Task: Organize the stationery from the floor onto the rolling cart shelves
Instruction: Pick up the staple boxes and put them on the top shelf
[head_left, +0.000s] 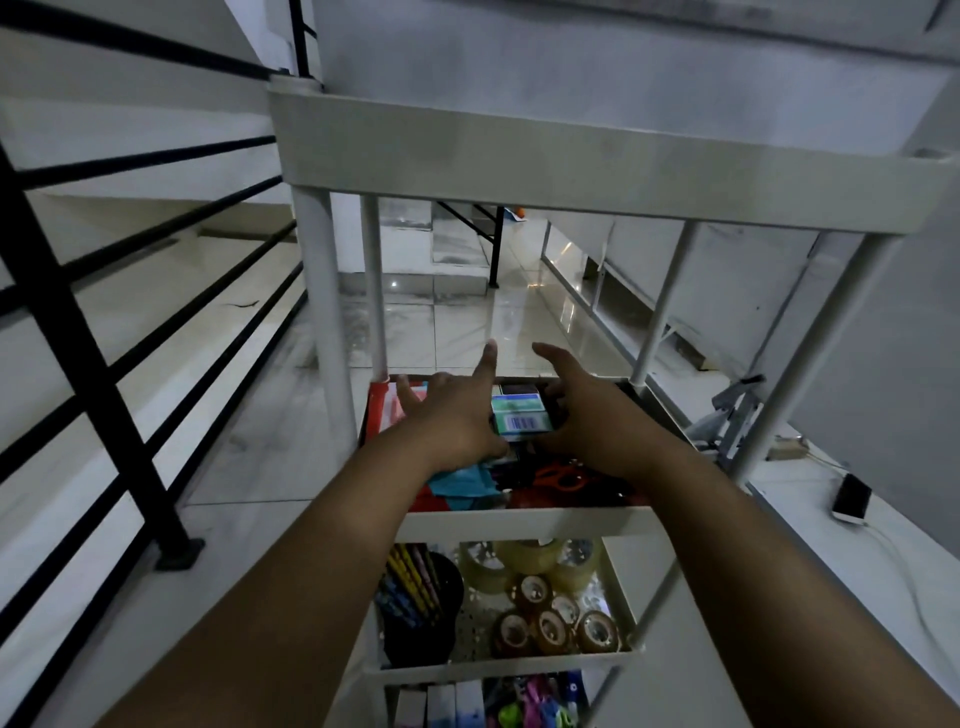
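Both hands (511, 415) gripped small green-white barcoded box (521, 414), settling it on white rolling cart (519, 522) shelf. Lower shelves already held tape rolls (550, 621), pencils (410, 582). Nearly done, seemingly.

Barcode showing on the green-and-white box (521, 413), its digits too small to read, white panel lettering blurred too, no legible words, brands or numbers anywhere else on the cart shelves (524, 522)

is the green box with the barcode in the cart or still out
In. The green box sits inside the cart's second shelf, between the left hand and right hand, beyond orange scissors.
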